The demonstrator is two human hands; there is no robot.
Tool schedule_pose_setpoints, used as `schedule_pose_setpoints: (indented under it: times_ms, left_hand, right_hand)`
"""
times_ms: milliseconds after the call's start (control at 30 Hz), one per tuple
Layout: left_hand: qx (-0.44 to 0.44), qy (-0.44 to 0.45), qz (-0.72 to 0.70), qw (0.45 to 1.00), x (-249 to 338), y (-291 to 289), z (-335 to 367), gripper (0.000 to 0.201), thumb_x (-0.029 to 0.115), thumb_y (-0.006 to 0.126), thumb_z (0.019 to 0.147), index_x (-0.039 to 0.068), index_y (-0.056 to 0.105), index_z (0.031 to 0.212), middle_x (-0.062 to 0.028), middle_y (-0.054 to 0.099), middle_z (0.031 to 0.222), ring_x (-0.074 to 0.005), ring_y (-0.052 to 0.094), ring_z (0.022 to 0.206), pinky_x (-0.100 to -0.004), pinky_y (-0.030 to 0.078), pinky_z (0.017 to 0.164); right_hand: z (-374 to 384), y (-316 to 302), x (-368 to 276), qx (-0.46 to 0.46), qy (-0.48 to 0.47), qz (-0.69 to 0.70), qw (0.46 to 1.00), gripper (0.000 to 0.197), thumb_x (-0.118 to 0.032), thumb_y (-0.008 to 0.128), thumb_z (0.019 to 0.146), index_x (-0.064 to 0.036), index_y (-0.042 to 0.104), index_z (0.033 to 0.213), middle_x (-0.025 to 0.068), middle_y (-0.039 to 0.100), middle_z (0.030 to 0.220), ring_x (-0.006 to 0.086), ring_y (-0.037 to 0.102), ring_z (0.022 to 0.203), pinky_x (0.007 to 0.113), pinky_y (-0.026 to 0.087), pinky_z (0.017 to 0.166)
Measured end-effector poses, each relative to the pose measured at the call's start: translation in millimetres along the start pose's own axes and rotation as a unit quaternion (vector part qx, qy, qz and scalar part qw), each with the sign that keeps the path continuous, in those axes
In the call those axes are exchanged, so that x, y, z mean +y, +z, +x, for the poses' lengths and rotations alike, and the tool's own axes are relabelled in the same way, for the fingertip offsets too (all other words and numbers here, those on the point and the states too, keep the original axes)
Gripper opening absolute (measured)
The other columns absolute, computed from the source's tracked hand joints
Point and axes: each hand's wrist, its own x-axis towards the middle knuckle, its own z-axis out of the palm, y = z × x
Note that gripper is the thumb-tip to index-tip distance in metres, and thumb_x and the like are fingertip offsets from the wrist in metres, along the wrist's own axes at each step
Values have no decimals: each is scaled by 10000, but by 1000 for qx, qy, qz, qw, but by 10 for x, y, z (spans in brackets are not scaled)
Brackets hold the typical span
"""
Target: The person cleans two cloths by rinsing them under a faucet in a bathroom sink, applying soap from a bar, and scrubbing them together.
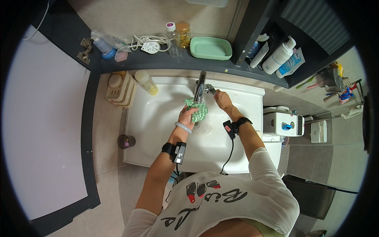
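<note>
Gripping a bunched-up green-and-white cloth [200, 112] right around the middle of the frame, the left hand [186, 117] has its fingers closed on it from the left side, so the cloth's pinched in there and not lying loose. It's right under the spout of the chrome faucet [200, 85], over the white sink [152, 126]. Can't really tell if any water is running, tbh.

Right hand [224, 100] is just right of center, fingers curled around the end of the faucet lever [212, 89], which sticks out to the right of the spout. Both wrists have black straps with little boxes on them, and there's a pale bracelet [183, 127] on the left one too.

As for the clutter: a mint green tray [211, 48] sits on the dark shelf at top center, with a clear bottle [173, 42] and an amber-lidded jar [183, 35] just left of it, then a coiled white cable [150, 47]. Below those, toward the upper left, a yellowish bottle [147, 83] is beside a beige basket [120, 90]. A dark cup [126, 142] is at the sink's left edge, and more white bottles [278, 58] fill the cabinet at upper right.
</note>
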Motion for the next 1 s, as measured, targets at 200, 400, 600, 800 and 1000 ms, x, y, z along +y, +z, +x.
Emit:
schedule_pose_setpoints:
  times_ms: [200,400,600,800,1000]
  left_hand:
    - [-71,-69,-111,989,62,2,10,219,143,538,803,78,546,1011,-71,589,998,-221,567,933,-356,457,840]
    - [-105,-111,-156,976,129,59,-140,280,332,499,852,127,525,1041,-57,566,1071,-215,526,1019,-357,420,870]
    - [25,-8,-74,997,-145,21,103,165,204,498,861,110,530,993,-30,573,938,-172,555,869,-307,461,768]
    - [24,45,23,998,-172,81,219,183,167,424,885,80,515,1017,-68,567,951,-178,552,886,-312,478,775]
    - [44,97,-20,994,-200,62,178,208,186,502,859,66,517,1028,-41,558,923,-174,546,852,-305,462,772]
  right_hand:
    - [-294,271,-58,201,186,158,949,693,-404,615,770,149,405,1131,242,549,878,333,523,769,374,437,691]
    - [-627,313,-920,64,265,785,557,627,-480,472,849,10,374,1228,148,491,1125,206,487,983,329,398,861]
    - [-512,190,-1278,144,180,716,659,229,-43,508,845,-10,530,1070,83,614,870,142,579,746,237,468,690]
    - [-548,349,-1287,165,28,486,858,286,-68,444,855,-29,492,1133,133,565,1006,254,525,965,312,389,856]
    - [-430,198,-1400,98,125,494,855,232,-85,401,853,-16,530,1033,171,577,921,290,540,887,314,403,832]
